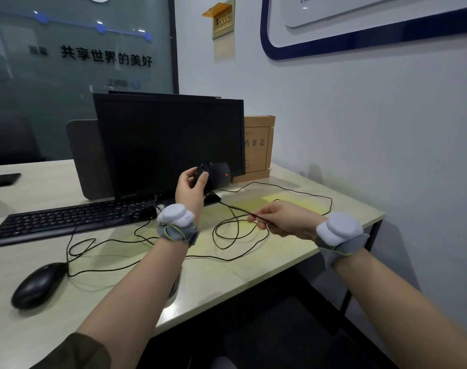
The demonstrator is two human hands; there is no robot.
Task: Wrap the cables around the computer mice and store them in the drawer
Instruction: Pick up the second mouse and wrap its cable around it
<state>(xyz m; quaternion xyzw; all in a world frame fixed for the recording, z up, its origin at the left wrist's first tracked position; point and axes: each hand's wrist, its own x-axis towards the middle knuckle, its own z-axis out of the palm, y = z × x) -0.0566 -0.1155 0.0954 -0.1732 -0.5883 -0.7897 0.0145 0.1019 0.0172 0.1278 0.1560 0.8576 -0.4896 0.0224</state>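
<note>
My left hand holds a black mouse up in front of the monitor, above the desk. Its black cable runs down from the mouse to my right hand, which pinches it taut. The remaining cable lies in loose loops on the desk between and beyond my hands. A second black mouse rests on the desk at the near left. Its cable trails in curves toward the middle of the desk. No drawer is visible.
A black keyboard lies left of my hands, with a dark monitor behind it. A brown file box stands against the wall. The desk's right edge drops off near my right wrist.
</note>
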